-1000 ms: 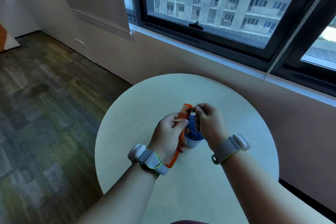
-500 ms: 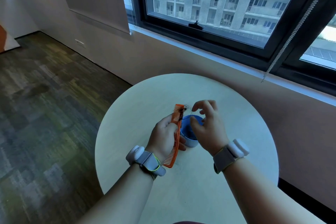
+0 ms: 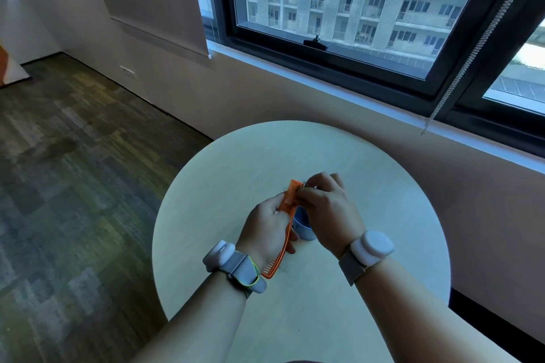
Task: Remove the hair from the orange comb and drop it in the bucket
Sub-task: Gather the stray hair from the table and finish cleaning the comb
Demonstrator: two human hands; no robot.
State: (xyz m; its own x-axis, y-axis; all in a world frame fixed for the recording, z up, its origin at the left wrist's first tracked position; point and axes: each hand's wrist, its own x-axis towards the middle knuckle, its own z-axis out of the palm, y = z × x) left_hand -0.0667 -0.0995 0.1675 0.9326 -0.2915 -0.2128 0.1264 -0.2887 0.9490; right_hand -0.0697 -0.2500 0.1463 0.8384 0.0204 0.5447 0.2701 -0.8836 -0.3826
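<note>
Fingertips of the right hand (image 3: 327, 209) pinch at the far teeth of the long orange plastic comb (image 3: 287, 215) — gripped mid-length by the left hand (image 3: 265, 233), running away from the person, small blue bucket (image 3: 303, 228) directly below.

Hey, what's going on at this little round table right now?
A person is cleaning an orange comb. The left hand grips the comb around its middle, holding it up over the round table. The right hand has its fingertips pinched at the comb's far end, where hair would be caught in the teeth; the hair itself is too fine to make out. A small blue bucket stands on the table just below the hands, mostly hidden by them.
</note>
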